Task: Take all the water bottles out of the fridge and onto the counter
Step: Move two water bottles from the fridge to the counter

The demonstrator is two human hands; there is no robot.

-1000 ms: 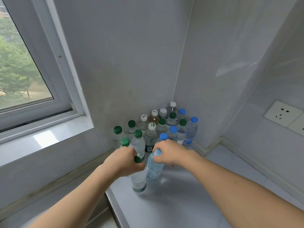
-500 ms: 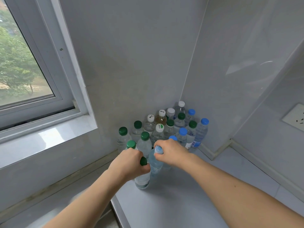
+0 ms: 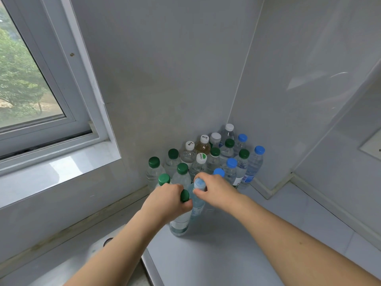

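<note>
Grey-walled corner room, window (image 3: 31, 83) on the left, pale bench (image 3: 237, 250) running into the corner. Cluster of upright bottles (image 3: 206, 157) packed against the walls, caps up. Left hand (image 3: 167, 201) curled round the neck of a green-capped bottle (image 3: 180, 221), right hand (image 3: 214, 188) pinching the top of a blue-capped bottle (image 3: 197, 203), both standing near-vertical at the cluster's front edge. Versus a second back: both nudged closer to the group

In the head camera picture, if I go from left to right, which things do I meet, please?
Window → left hand on a green-capped bottle → right hand on a pale-blue-capped bottle → blue-capped bottle at the cluster's right edge → wall socket.
</note>
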